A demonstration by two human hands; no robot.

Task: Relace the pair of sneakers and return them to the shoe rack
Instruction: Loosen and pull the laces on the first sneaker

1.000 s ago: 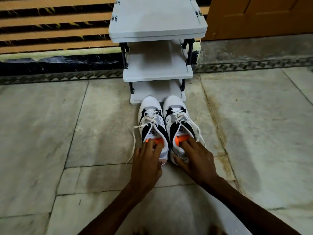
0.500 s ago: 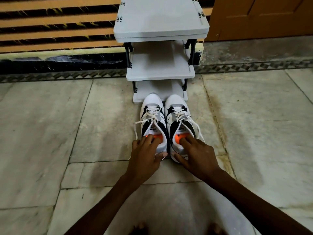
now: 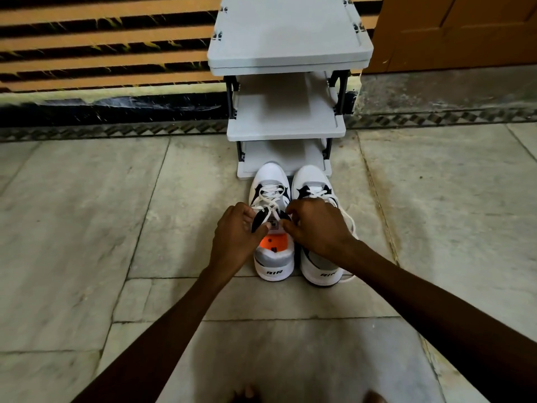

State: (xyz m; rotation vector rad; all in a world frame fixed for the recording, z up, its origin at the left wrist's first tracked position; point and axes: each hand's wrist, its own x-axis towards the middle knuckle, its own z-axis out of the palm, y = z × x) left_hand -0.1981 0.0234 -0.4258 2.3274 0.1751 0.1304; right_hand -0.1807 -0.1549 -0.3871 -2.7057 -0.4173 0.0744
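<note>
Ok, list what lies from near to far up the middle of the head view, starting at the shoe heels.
White heel of the left sneaker marked AIR → its orange insole → left hand and right hand at the white laces → white toe cap → grey three-tier shoe rack → orange-and-black striped wall.

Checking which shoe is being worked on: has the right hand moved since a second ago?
Yes. The right hand left the right sneaker's heel and went forward-left to the left sneaker's laces.
</note>
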